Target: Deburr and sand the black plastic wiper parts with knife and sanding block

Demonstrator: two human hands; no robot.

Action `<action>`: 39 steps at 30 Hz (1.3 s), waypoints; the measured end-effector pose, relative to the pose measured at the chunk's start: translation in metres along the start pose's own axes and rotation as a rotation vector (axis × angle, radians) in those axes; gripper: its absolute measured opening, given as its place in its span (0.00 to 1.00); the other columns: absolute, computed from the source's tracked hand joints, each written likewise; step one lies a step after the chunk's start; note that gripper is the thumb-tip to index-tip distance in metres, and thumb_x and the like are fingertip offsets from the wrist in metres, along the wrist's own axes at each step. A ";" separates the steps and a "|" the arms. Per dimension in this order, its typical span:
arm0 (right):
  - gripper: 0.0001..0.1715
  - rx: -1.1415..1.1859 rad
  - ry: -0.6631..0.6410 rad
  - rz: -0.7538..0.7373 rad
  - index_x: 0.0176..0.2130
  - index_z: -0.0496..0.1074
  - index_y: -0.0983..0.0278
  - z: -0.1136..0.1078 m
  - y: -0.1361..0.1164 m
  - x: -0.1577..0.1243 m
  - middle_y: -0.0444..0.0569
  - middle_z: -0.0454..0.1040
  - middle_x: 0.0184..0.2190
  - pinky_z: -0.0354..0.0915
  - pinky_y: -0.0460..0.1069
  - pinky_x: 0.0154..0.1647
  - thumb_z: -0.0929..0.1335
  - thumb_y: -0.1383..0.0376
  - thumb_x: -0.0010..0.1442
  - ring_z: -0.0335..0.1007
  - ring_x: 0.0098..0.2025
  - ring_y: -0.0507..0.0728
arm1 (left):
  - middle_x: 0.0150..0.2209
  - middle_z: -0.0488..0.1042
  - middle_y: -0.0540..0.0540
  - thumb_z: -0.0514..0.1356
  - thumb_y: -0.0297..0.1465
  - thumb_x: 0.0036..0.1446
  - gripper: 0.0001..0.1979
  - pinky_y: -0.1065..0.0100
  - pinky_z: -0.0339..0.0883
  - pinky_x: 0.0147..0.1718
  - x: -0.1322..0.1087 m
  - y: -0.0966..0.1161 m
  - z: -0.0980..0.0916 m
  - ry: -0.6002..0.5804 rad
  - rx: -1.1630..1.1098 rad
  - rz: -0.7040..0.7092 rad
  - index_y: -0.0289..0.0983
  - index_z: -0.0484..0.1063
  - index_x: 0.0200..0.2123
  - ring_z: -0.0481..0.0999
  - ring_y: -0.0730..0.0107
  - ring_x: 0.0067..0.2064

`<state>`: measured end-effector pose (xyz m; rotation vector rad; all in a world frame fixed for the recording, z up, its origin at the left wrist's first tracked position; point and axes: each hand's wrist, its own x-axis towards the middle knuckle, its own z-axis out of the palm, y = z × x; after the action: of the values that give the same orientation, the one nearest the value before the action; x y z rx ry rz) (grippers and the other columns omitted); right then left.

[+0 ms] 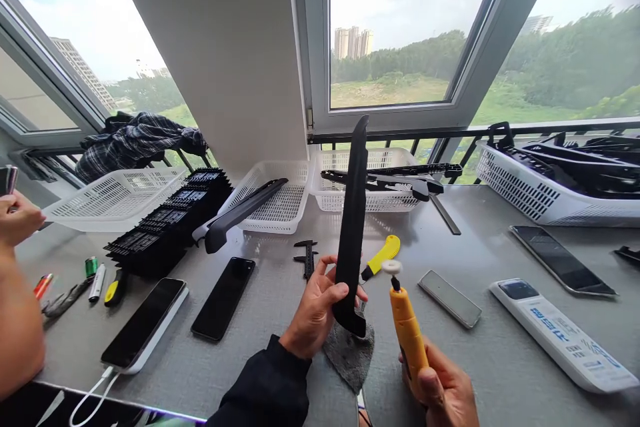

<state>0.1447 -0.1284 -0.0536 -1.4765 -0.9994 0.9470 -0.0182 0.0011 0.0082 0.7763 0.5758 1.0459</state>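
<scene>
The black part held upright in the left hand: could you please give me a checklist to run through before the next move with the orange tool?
1. Left hand wrapped around the lower end of the black part: ok.
2. Foot of the part resting on the grey pad: ok, as far as it shows.
3. Right hand gripping the orange tool, white wheel pointing up: ok.
4. Wheel apart from the part: ok, a gap shows.
5. Wheel spinning or still: cannot tell.
6. Other person's hand well away, at the far left edge: ok.
</scene>
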 end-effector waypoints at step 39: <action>0.31 -0.190 -0.171 -0.091 0.28 0.67 0.61 0.024 0.006 0.003 0.37 0.54 0.20 0.49 0.46 0.27 0.70 0.39 0.62 0.49 0.24 0.51 | 0.32 0.75 0.46 0.71 0.41 0.60 0.17 0.71 0.71 0.34 0.009 0.003 -0.017 0.207 -0.393 -0.101 0.32 0.79 0.40 0.73 0.72 0.32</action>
<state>0.1242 -0.1183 -0.0622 -1.5100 -1.3003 0.9445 -0.0292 0.0155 -0.0001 0.2931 0.5556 1.1090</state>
